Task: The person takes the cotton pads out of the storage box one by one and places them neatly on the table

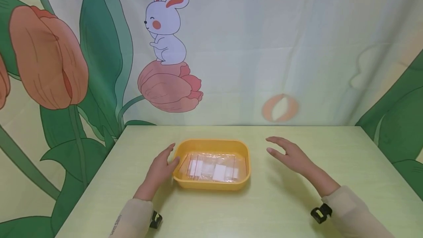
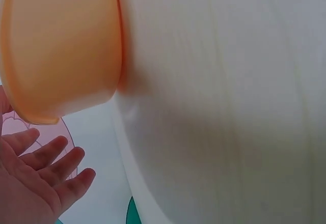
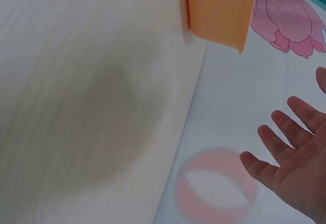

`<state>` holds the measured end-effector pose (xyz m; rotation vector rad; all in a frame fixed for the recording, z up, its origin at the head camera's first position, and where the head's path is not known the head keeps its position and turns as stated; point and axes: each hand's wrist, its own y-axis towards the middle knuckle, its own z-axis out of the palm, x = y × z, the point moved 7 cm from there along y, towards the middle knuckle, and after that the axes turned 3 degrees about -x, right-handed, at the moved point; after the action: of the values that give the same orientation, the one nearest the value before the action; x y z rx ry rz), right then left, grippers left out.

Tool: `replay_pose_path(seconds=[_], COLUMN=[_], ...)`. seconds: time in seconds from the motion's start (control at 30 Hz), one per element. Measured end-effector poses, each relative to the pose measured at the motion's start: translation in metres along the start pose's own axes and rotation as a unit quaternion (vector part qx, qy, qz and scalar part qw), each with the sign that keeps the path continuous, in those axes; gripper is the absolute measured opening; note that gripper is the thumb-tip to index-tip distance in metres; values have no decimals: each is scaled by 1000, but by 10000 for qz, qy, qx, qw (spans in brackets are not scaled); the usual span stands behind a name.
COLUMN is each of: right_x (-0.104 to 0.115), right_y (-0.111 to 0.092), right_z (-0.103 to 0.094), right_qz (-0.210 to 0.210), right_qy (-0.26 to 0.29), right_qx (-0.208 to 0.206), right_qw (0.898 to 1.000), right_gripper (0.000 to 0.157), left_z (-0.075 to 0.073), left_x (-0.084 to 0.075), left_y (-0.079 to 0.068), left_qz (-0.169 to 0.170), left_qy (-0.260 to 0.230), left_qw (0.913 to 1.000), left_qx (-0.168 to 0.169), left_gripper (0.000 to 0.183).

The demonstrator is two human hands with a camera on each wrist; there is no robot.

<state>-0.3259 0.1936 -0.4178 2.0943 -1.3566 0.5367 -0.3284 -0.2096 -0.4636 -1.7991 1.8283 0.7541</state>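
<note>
A yellow-orange plastic tray sits on the table, with several clear zip bags lying flat inside it. White rectangular pieces show in or under the bags; their kind is unclear. My left hand is at the tray's left end, fingers extended and thumb by the rim; whether it touches cannot be told. In the left wrist view, the left hand has its fingers spread beside the tray wall. Apart from the tray, to its right, my right hand hovers over the table with relaxed fingers, holding nothing.
The pale table extends to a hanging cloth printed with tulips and a rabbit, which stands along the back edge. Black straps with small devices sit at both wrists, the right device showing plainly.
</note>
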Motion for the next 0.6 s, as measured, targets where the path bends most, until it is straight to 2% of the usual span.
replay_pose_path(seconds=[0.33, 0.6], right_x=[12, 20], right_y=[6, 18], right_z=[-2, -3], right_qz=[-14, 43], right_qy=[48, 43], right_qx=[258, 680], right_qw=[9997, 9977], right_gripper=[48, 47], left_z=[8, 12], left_x=[8, 5], left_y=[3, 3], left_qz=[-299, -420], left_qy=[-372, -464], left_qw=[9988, 9980], left_qx=[74, 6], left_gripper=[58, 54])
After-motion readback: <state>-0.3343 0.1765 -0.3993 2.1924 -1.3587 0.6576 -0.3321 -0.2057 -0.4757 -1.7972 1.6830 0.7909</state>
